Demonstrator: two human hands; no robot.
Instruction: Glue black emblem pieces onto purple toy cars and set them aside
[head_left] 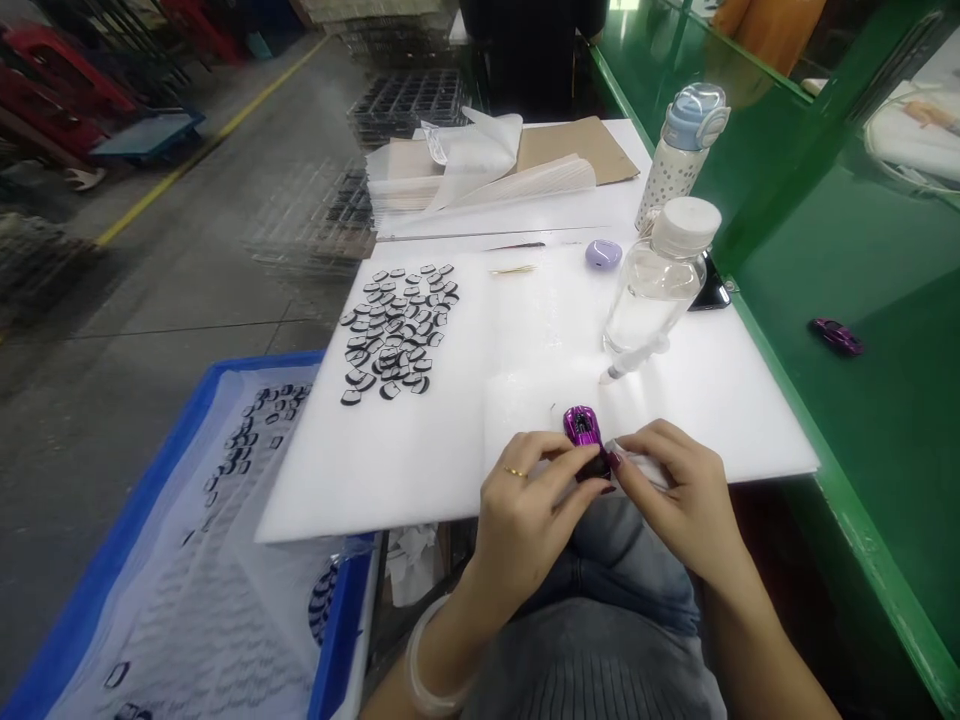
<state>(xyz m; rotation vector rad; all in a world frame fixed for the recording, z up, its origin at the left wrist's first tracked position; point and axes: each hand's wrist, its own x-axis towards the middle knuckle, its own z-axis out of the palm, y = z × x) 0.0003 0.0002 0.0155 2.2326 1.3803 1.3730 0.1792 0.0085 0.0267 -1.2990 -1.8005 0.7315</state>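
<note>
The left hand [525, 500] held a purple toy car [583, 426] at the near edge of a white counter [420, 465], while the right hand [686, 495] pinched white material [651, 469] beside it. Small black-edged pieces [391, 358] lay scattered at left; a clear bottle [651, 295] stood at right. A second purple car [836, 337] rested on the green counter [795, 250] alongside.

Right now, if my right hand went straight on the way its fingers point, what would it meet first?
Probably the purple toy car held in your left hand; your right hand looks very close to it, though depth leaves contact unclear.
</note>
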